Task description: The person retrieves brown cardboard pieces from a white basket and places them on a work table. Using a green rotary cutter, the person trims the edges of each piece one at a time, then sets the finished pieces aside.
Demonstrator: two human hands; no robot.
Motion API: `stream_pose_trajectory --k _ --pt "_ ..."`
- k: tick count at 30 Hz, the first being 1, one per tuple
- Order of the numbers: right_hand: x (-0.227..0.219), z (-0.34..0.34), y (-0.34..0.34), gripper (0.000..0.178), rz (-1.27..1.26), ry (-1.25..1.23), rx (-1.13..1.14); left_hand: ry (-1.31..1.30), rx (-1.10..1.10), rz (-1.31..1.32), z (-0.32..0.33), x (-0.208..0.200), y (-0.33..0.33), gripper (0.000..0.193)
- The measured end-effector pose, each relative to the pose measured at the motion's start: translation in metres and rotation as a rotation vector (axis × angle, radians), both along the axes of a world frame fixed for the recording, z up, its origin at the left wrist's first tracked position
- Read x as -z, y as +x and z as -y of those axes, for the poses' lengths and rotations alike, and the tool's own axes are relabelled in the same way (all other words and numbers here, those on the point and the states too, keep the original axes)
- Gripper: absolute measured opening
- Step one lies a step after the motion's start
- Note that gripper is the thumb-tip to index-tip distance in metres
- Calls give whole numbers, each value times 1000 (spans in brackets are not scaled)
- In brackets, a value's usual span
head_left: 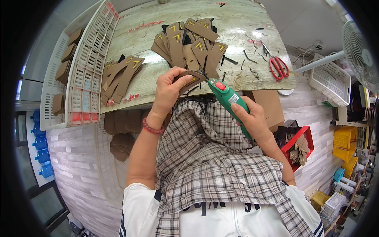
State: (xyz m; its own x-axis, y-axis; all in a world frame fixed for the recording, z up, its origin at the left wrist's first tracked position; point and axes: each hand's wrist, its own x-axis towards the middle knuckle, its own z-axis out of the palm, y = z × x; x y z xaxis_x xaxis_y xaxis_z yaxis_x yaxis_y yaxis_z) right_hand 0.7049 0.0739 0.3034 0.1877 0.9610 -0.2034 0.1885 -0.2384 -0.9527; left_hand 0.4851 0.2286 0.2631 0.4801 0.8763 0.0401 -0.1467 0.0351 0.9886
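My left hand (pixel 169 90), a beaded bracelet on its wrist, pinches a brown flat piece (pixel 192 78) with a yellow angled mark at the table's front edge. Wrapped round a green handheld power tool (pixel 227 97) with a red button is my right hand (pixel 252 118). The tool's dark narrow tip meets or nearly meets the right end of the piece; its exact kind I cannot make out. Just beyond my hands, a heap of similar brown pieces (pixel 177 43) fans out, dark strips showing among them. Another bunch of brown pieces (pixel 125 77) lies to the left.
Red-handled scissors (pixel 278 68) and scattered black scraps (pixel 231 61) lie on the table's right. A white plastic crate (pixel 85 71) stands along the left edge. A red box (pixel 302 144) with brown pieces, a cardboard box (pixel 268 106) and a fan (pixel 360 53) are at right.
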Motion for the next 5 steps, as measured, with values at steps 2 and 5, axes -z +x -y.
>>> stream_pose_trajectory --k 2,5 --pt "-1 0 1 34 3 -19 -32 -13 20 -46 0 -9 -2 10" --pt "-1 0 2 36 47 -45 -65 -11 63 -109 -4 -7 -8 11"
